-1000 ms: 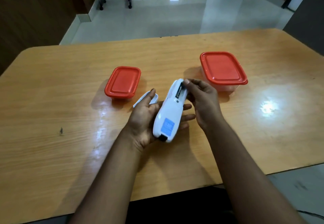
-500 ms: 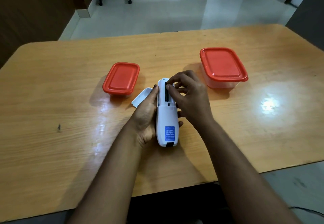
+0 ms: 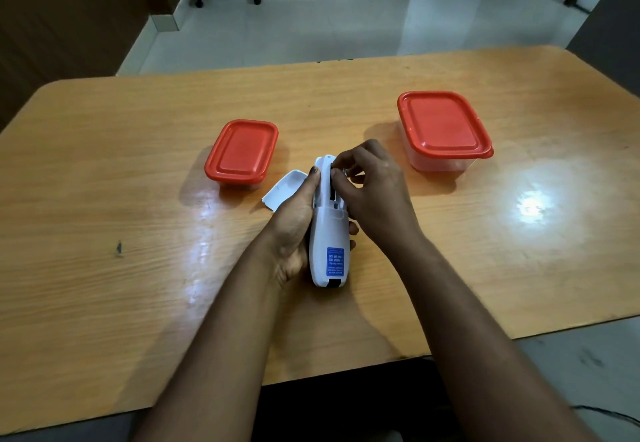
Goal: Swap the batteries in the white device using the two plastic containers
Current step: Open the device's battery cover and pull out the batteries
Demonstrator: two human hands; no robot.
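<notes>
**Gripping the white device, fingers at its open battery bay**

Cradling the white device (image 3: 328,234) from its left side, the left hand (image 3: 292,230) wraps around the body, thumb lying along the upper edge and fingertips just showing past the right side. The device lies lengthwise, pointing away from the person, back face up, with a blue label (image 3: 335,261) near its close end and a dark slot at the very bottom. Its battery compartment (image 3: 333,185) at the far end is uncovered, a dark recess showing there.

The right hand (image 3: 372,192) is bent over that recess, thumb and forefinger pinched together at the opening; whether they actually hold a battery cannot be told (the fingertips hide whatever lies between them).

A white battery cover (image 3: 284,189) rests on the wooden table (image 3: 138,268) just left of the device, partly tucked behind the left hand. Beyond it, near but apart, stands the smaller plastic container (image 3: 242,154) with its red lid on. The larger plastic container (image 3: 445,130), clear-walled and also closed by a red lid, sits well off to the right of the hands. Both forearms reach in from the near table edge. Past the far edge lies a pale, glossy tiled floor (image 3: 346,19).
</notes>
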